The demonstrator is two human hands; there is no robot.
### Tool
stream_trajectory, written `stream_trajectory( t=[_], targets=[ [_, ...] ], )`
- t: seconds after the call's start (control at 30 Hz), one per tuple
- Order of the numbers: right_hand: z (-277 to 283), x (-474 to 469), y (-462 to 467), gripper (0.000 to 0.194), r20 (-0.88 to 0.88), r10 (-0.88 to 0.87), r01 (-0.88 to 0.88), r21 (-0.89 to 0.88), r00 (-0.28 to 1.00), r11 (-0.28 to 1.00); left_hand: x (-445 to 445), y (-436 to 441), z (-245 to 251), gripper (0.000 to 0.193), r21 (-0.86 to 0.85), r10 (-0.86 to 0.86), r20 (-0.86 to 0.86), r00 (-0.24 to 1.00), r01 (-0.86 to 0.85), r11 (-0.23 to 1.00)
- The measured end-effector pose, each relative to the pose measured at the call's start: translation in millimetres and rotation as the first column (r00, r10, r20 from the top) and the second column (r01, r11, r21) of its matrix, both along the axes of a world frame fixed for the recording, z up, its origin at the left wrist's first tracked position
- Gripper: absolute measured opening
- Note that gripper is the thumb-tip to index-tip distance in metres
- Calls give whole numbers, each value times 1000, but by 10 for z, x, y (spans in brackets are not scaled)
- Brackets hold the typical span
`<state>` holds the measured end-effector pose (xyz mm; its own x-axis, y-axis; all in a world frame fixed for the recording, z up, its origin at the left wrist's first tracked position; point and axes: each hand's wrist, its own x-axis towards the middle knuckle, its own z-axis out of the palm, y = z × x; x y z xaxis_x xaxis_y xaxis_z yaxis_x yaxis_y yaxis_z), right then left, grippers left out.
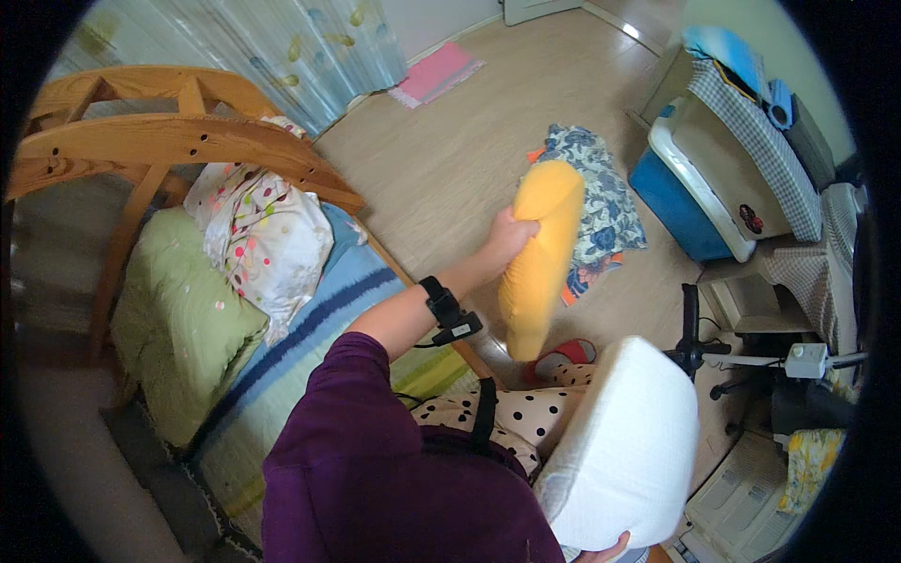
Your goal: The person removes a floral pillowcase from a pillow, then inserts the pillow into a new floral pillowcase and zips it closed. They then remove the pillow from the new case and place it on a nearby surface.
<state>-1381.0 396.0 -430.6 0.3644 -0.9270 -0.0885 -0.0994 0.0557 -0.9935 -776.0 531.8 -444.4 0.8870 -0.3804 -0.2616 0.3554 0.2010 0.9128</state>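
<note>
My left hand (510,243), on an outstretched arm, grips a plump yellow cushion (545,260) by its near side. The cushion hangs over the floor, partly in front of blue floral fabric (602,183) with orange edges. Against my right side leans a thick white cushion (630,443) with a wedge-like shape. Only the fingers of my right hand (611,550) show, clasping its lower end at the bottom of the view; the rest of that hand is hidden.
Left of me is a wooden-framed bed with a striped blue-green cover (366,299), a green pillow (190,302) and a dotted white cloth (267,239). A blue bin (679,197), a chair base (693,345) and a pink mat (436,74) stand or lie about the floor.
</note>
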Motion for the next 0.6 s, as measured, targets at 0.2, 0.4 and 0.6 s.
stream_trajectory(
  t=[0.2,0.4,0.6],
  targets=[
    [-134,259,-123,73,39,-298,218,595,954,774,-216,35,65,42,155,-237,51,970,226,962],
    [-264,413,-571,59,44,-476,289,744,878,602,-490,113,156,40,319,-139,128,982,91,943],
    [-145,526,-647,7,-52,-466,423,519,883,743,-430,-301,90,40,475,-244,212,946,118,872]
  ],
)
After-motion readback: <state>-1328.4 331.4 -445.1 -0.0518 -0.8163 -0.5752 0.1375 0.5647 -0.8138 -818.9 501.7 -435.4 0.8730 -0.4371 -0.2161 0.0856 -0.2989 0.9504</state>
